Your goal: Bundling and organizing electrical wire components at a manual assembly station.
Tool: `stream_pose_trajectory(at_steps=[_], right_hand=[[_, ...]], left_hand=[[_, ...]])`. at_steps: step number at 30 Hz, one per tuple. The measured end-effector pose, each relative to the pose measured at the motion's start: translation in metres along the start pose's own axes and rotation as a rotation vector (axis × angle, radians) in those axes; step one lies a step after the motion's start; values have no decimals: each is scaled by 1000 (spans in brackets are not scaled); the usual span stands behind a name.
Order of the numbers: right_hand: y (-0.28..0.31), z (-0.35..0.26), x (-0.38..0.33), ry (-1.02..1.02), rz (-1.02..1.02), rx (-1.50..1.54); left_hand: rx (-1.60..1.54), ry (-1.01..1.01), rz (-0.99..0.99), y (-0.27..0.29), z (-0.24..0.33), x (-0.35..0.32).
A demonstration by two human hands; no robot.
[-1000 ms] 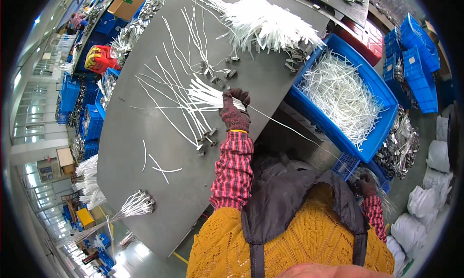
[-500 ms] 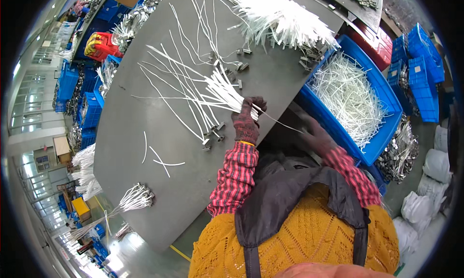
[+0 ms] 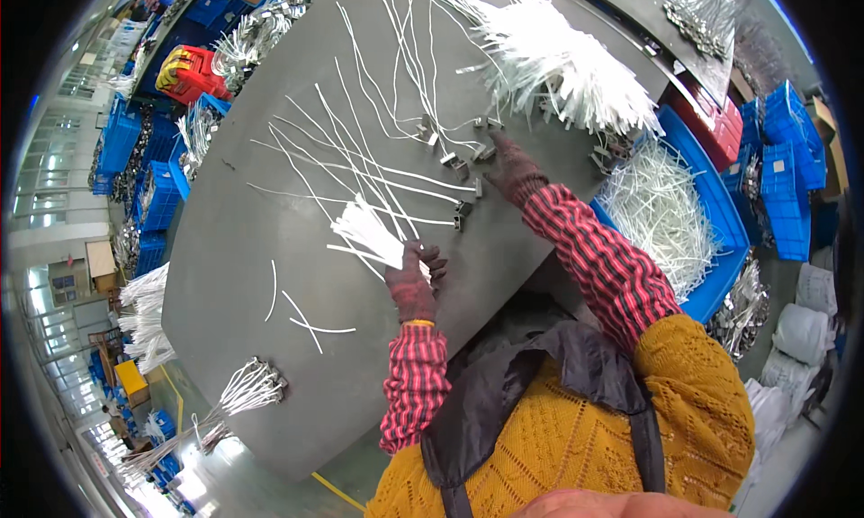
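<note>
My left hand, in a dark glove, is closed around a bundle of short white tubes above the grey table. My gloved right hand reaches out farther right, its fingers apart beside small metal blocks on the ends of white leads. Whether a fingertip touches one of the blocks I cannot tell. Several such leads lie fanned out across the table, their thin ends pointing away to the far left. A few loose white tubes rest to the left of my left hand.
A big heap of white leads covers the far right of the table. Beyond the right edge stands a blue bin full of white tubes. A tied lead bundle lies at the near left edge. A red case sits behind the bin.
My right hand has moved from beside the table's near edge up to the metal blocks. My left hand has shifted left and nearer with the tubes, away from the leads' metal ends.
</note>
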State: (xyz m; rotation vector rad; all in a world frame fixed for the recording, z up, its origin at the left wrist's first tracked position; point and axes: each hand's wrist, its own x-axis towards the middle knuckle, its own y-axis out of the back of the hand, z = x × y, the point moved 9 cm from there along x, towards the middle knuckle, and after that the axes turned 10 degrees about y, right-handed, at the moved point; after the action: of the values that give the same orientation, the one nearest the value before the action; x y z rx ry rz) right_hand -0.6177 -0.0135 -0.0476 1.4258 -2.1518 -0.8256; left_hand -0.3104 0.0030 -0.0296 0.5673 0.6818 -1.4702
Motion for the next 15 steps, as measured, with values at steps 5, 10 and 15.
stream_pose_trajectory(at_steps=[5,10,15], right_hand=[[3,30,44,187,63,199],[64,-40,-35,525,63,-93],[52,-59,-90,325,-369,-23]], left_hand=[[-214,27,-123,8,9,-2],[-277,78,-297,-35,2,-10],[-357,127,-384,-101,-39,2]])
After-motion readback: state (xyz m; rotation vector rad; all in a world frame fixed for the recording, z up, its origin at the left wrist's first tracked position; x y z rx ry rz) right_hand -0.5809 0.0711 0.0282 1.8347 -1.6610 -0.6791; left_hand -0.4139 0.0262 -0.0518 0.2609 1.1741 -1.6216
